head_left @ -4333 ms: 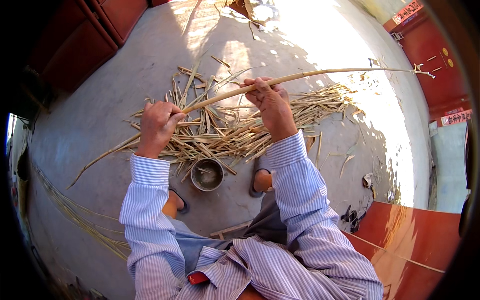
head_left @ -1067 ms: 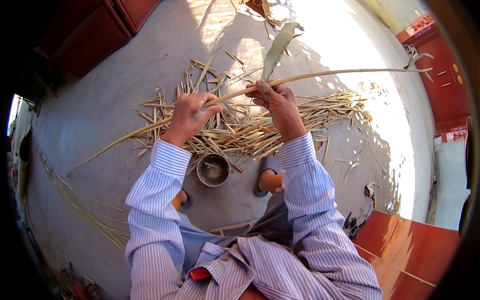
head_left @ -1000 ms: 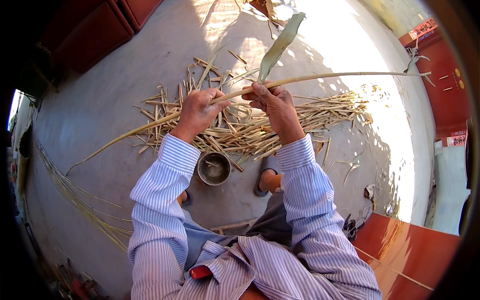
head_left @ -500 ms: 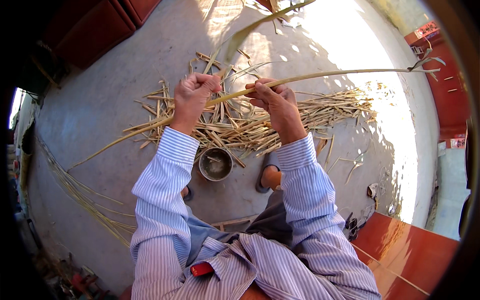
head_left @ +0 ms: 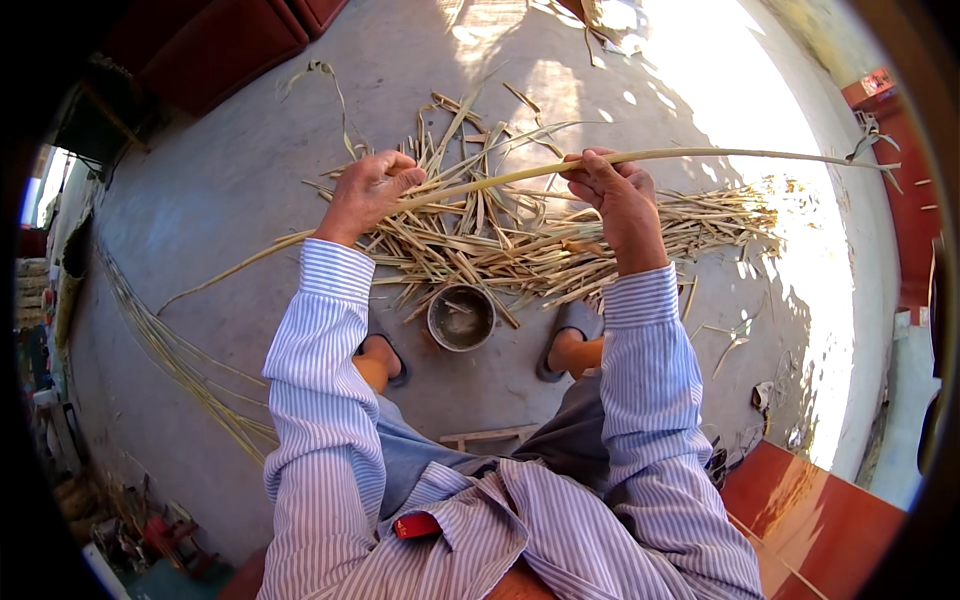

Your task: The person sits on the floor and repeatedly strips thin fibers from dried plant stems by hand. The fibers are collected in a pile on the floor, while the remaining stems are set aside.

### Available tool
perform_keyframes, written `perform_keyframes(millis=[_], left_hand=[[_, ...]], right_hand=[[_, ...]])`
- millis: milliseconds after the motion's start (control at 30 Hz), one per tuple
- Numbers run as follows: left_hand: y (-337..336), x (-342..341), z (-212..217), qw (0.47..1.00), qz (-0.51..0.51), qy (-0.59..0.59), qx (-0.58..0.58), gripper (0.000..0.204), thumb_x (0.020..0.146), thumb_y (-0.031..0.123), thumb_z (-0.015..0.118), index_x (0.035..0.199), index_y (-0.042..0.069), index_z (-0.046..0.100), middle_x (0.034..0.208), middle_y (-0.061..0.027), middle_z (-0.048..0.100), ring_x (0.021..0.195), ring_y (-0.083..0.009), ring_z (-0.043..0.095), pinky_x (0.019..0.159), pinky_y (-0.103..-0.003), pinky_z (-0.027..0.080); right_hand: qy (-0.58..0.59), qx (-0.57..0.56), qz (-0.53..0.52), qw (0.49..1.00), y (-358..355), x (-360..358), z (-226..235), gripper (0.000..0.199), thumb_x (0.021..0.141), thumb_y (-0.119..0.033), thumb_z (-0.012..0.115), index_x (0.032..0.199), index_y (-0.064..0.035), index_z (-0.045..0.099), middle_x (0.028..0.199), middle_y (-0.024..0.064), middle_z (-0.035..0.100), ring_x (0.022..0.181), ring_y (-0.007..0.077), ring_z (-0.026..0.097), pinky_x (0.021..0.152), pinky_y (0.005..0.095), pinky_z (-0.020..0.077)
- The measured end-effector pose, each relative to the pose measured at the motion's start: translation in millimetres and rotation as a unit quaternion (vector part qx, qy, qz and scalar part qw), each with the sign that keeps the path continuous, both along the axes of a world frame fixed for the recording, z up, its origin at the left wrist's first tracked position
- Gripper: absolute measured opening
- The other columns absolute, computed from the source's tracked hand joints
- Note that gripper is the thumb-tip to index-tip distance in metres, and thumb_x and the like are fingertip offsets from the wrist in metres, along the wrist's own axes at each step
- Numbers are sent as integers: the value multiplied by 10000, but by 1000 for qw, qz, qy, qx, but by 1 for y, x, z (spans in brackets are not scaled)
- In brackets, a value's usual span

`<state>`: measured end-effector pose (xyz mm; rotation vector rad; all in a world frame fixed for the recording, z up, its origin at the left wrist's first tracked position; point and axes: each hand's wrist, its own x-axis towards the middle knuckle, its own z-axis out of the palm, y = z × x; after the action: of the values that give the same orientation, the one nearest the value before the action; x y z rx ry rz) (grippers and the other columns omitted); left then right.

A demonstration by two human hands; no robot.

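Observation:
A long, thin, pale green-yellow plant stalk [head_left: 500, 180] runs across in front of me, its thin left end sloping down toward the floor and its right end carrying a few dry leaf tips. My left hand [head_left: 372, 192] is closed round it on the left, with part of the stalk hidden behind the palm. Farther right, my right hand [head_left: 618, 190] pinches it between thumb and fingers. A narrow curled leaf strip [head_left: 343, 105] rises beyond my left hand; whether the hand holds it I cannot tell. Below the stalk lies a heap of dry stripped leaves [head_left: 540, 255].
A round metal bowl [head_left: 461, 318] with cloudy contents stands between my feet. Several long stripped stalks [head_left: 180, 365] lie on the floor at left. A dark red sofa [head_left: 225, 55] stands far left, and a shiny red-brown surface [head_left: 800, 510] is near right.
My hands have moved farther apart along the stalk, the right one to the right. The broad leaf strip at the top is gone from there; a curled strip now shows beyond my left hand.

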<state>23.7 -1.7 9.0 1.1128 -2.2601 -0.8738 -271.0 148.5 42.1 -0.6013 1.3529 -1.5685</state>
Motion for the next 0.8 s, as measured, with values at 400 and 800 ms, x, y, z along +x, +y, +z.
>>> perform_keyframes(millis=[400,800], left_hand=[[36,-24,1,949,33,231,211,226,844,174,754,910,-20,658,814,-58,686,704,-101,633,676,-211,508],[-33,49,15,846,244,458,122,227,857,206,747,909,20,627,774,-42,660,675,-100,600,611,-217,474]], right_hand=[[-1,-28,-20,999,0,-8,2,254,939,-167,620,1079,43,583,985,178,694,888,240,708,703,252,596],[42,17,-99,994,10,-35,-8,262,939,-229,634,986,29,629,917,133,702,818,191,709,651,219,582]])
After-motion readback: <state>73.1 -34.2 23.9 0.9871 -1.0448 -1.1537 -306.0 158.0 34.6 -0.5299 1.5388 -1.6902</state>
